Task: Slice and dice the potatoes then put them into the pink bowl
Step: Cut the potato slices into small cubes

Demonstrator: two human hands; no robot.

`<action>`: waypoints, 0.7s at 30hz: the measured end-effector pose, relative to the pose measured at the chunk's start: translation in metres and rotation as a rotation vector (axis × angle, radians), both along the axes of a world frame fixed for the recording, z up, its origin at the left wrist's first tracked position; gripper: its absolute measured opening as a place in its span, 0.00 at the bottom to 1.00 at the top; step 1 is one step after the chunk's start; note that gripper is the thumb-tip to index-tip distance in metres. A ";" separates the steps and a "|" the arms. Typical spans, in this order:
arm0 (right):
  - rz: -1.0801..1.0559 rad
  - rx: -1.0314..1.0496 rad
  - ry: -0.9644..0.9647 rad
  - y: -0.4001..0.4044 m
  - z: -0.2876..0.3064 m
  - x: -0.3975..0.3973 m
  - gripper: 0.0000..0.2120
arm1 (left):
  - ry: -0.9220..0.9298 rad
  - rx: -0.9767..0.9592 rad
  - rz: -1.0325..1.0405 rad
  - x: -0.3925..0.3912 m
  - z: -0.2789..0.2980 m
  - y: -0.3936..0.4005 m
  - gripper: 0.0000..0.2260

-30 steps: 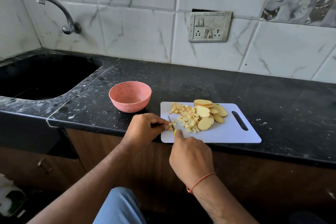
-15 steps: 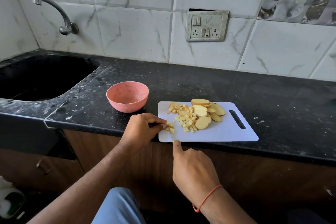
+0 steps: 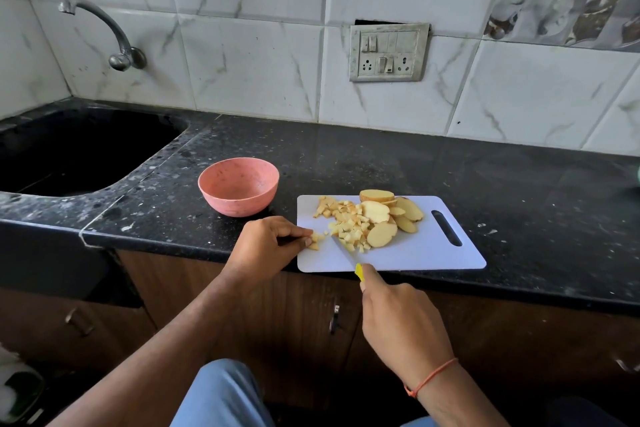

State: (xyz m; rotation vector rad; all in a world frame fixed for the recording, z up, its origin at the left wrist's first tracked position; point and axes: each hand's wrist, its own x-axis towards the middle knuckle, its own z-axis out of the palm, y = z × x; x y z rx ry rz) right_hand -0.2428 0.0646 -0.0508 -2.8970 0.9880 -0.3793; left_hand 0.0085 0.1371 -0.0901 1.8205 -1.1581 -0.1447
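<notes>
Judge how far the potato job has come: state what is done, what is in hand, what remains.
Done: a heap of diced potato cubes lies on the white plastic cutting board. In hand: the left hand pinches a small piece; the right hand holds the yellow-handled knife. Left: round potato slices uncut, pink bowl empty.

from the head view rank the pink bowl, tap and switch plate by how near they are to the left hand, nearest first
Measured from the left hand at the board's left edge:
1. Pink bowl, on the counter just behind the hand.
2. Tap, on the wall above the sink, far left.
3. Switch plate, on the wall, up and to the right; close to the tap's distance, so this order is loose.
</notes>
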 end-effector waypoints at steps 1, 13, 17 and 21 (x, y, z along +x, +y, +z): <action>-0.001 0.019 -0.031 0.000 0.001 0.001 0.19 | -0.010 0.005 -0.016 0.001 0.000 0.001 0.10; 0.046 0.081 -0.098 0.012 0.000 0.020 0.20 | 0.008 0.017 -0.076 0.008 0.003 0.003 0.10; 0.015 0.079 -0.093 0.003 0.005 0.018 0.21 | 0.061 0.019 -0.075 0.007 0.004 0.004 0.10; 0.039 0.100 -0.118 0.016 0.007 0.018 0.20 | 0.141 0.045 -0.049 0.006 0.008 0.002 0.10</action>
